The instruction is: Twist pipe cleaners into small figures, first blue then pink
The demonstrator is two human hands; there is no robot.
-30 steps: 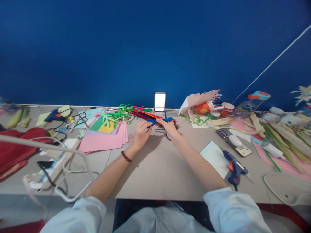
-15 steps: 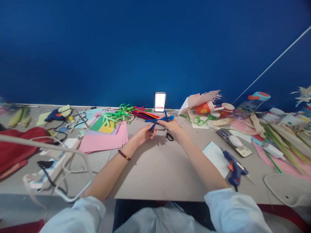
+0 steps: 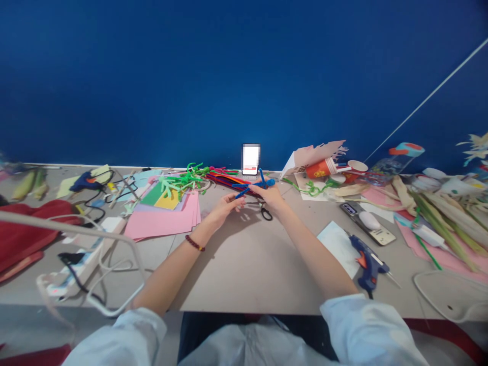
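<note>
Blue fuzzy-stem piece (image 3: 270, 183) is sitting between the hands, above the surface (image 3: 247, 269), its long axis slanting from the left fingertips up and away to the right. Right hand (image 3: 271, 197) is lying nearer its thick clump; that grip is pinching it, thumb against fingers, no clear gap. Left hand (image 3: 224, 207) is curving in at the lower-left end, fingers slightly parted; cannot tell whether its grip is pinching or merely touching.

Counting: two hands; one blue piece; one stem bundle (image 3: 227, 179), strands overlapping too much to number, lying just beyond; one black handle loop (image 3: 266, 214) showing below the right hand; one glue gun (image 3: 369, 264) resting at right.
</note>
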